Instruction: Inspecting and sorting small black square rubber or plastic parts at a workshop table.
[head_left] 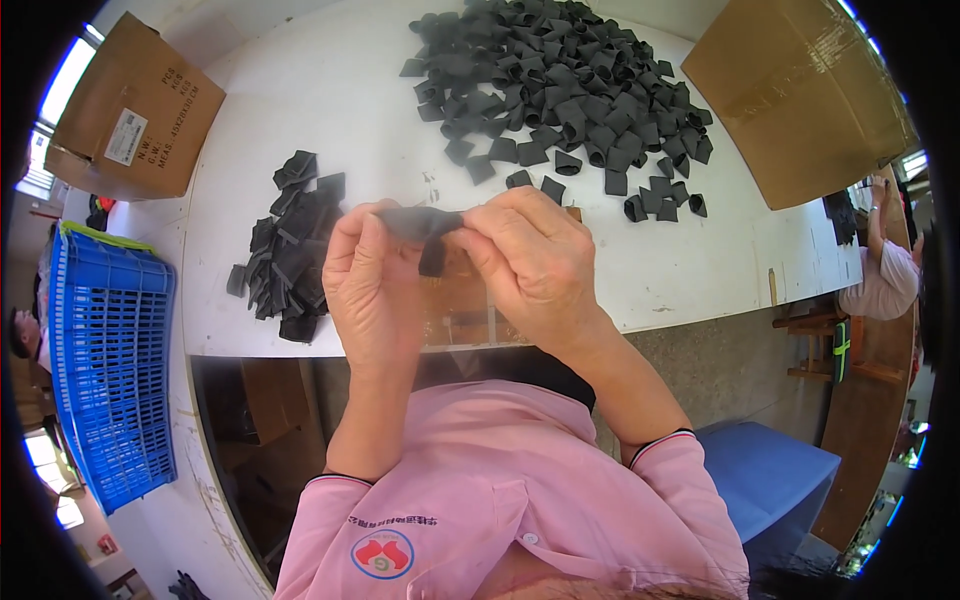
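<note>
At the far left a blue crate point(110, 370) stands beside the white surface point(330, 90), with a cardboard box point(135, 105) behind it at the far left corner. On the surface, left of the hands, lies a small heap of black pieces point(290, 250). The left hand point(370, 285) and the right hand point(535, 260) meet above the near edge of the surface, and between them they hold one black piece point(425, 228); the fingers of both hands are closed on it, pinching its ends, so it hangs in the air just above the surface. Farther back and to the right spreads a large pile of black pieces point(565, 90), well apart from the hands. A second cardboard box point(800, 90) sits at the far right.
</note>
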